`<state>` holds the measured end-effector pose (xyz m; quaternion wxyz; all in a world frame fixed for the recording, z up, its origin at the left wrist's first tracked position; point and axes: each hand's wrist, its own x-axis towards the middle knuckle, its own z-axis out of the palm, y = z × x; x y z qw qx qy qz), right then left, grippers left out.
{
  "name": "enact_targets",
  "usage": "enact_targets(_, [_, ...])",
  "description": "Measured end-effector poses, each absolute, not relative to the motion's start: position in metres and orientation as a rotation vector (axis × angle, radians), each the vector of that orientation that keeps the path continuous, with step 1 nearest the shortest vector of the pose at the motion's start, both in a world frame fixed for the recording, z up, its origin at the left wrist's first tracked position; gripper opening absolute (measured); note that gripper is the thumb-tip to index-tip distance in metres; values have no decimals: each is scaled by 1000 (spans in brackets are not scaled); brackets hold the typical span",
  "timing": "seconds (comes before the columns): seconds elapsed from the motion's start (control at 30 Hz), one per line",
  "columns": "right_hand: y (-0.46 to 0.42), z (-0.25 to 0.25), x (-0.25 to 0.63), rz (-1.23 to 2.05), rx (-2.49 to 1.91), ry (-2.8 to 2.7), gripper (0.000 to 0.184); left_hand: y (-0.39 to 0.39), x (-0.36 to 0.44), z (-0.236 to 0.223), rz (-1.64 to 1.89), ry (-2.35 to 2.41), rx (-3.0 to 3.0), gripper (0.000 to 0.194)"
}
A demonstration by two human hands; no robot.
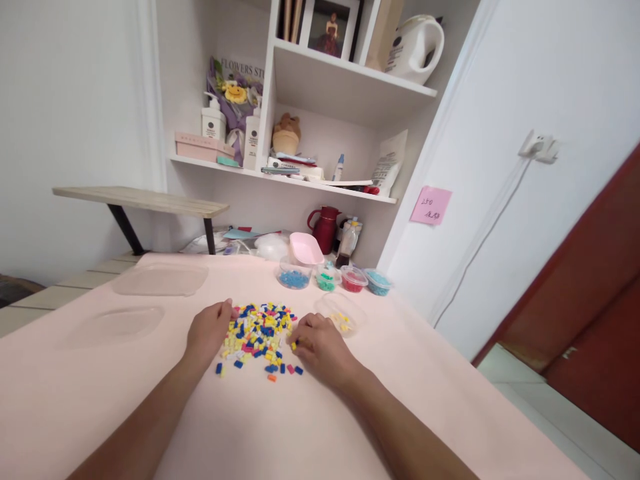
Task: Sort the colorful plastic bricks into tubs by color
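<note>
"While the pieces (pixel 257 330) lie heaped mid-frame on the table (pixel 250 427), what are the hands doing?"

"The left hand (pixel 210 331) curls at the heap's left edge; whether it grips anything, I can't tell. The right hand (pixel 320 343) bends at the right edge, a yellow piece (pixel 294 345) at its fingertips, pinched or merely touched, I can't say."

"Any writing?"

"'FLOWERS STU', upper left, cut off at the shelf upright (pixel 268 87). The note (pixel 431 205), right of centre, reads '250' above unclear strokes. Labels on the jug (pixel 407 57), upper right, and pump bottle (pixel 213 125), upper left, are too small."

"Anything hidden?"

"The right hand partly covers the tub (pixel 361 321)."
</note>
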<state>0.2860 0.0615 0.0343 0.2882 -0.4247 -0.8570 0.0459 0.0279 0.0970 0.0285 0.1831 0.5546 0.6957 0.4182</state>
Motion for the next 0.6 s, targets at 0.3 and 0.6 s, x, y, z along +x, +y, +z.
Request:
enact_targets(0.3, [68,59,336,-110,-1124,-1814,18,95,28,29,1204,1947,1580,42])
enact_targets(0.6, [72,49,333,-50,-1162,-1868,28,94,29,28,1210,1938,1580,42])
